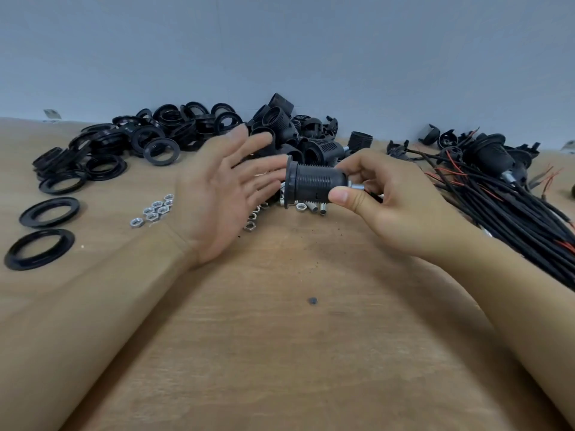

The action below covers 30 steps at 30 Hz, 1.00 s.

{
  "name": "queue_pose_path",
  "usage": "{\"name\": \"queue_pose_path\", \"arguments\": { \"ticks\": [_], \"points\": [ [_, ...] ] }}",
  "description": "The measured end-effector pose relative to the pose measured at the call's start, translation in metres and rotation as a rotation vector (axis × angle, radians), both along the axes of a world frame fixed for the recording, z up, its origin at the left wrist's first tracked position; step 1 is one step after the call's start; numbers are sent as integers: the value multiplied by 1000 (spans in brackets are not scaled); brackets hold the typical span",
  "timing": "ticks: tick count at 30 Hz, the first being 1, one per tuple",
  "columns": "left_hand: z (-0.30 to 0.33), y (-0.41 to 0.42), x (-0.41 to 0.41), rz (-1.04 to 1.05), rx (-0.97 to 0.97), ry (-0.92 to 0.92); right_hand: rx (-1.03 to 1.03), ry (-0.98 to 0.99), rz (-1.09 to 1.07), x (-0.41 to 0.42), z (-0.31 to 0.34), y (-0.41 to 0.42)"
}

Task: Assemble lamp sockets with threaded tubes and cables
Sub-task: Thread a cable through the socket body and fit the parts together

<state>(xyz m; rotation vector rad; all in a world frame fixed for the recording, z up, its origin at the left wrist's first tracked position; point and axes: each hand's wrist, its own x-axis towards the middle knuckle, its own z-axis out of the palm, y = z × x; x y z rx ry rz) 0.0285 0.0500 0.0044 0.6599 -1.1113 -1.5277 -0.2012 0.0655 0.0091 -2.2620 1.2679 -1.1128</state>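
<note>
My right hand (385,197) grips a black threaded lamp socket (317,181) lying sideways above the table, with a black ring screwed on at its left end. A short metal threaded tube (357,187) sticks out of the socket's right end between my thumb and fingers, and a black cable runs on behind them. My left hand (224,188) is spread flat, palm facing right, its fingertips at the ringed end of the socket.
Black rings (130,141) are heaped at the back left, with two single ones (40,248) near the left edge. Loose sockets (289,129) pile up behind my hands. Metal nuts (155,209) and short tubes (314,208) lie on the wooden table. Black cables (497,194) with red leads spread across the right.
</note>
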Motion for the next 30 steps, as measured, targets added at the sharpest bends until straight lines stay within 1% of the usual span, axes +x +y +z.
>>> {"name": "queue_pose_path", "arguments": {
  "ticks": [1,2,5,6,7,9,11,12,14,16,17,20,25,30],
  "points": [
    [0,0,-1,-13,-16,-8,6,6,-1,0,0,0],
    [1,1,0,-9,-35,22,15,17,-2,0,0,0],
    [4,1,7,58,-20,225,21,52,-19,0,0,0],
    [4,0,9,98,-8,236,21,53,-26,0,1,0],
    [3,0,9,130,-7,208,24,52,-32,0,1,0],
    [1,1,5,151,-14,90,31,62,-40,1,1,0],
    [1,1,0,136,-23,-32,39,75,-45,1,1,0],
    [1,2,-2,120,-31,-59,41,76,-49,0,1,0],
    [3,2,-1,101,-54,-2,38,76,-63,0,1,-1],
    [3,1,3,139,-62,94,39,67,-81,-1,1,-1],
    [3,0,5,171,-56,107,40,59,-85,-1,1,-2],
    [1,-1,5,209,-35,64,40,59,-82,-1,1,-2],
    [1,-1,1,189,-24,-2,50,66,-68,1,2,0],
    [0,1,-3,54,-43,-160,46,81,-72,1,3,1]
  ]
}}
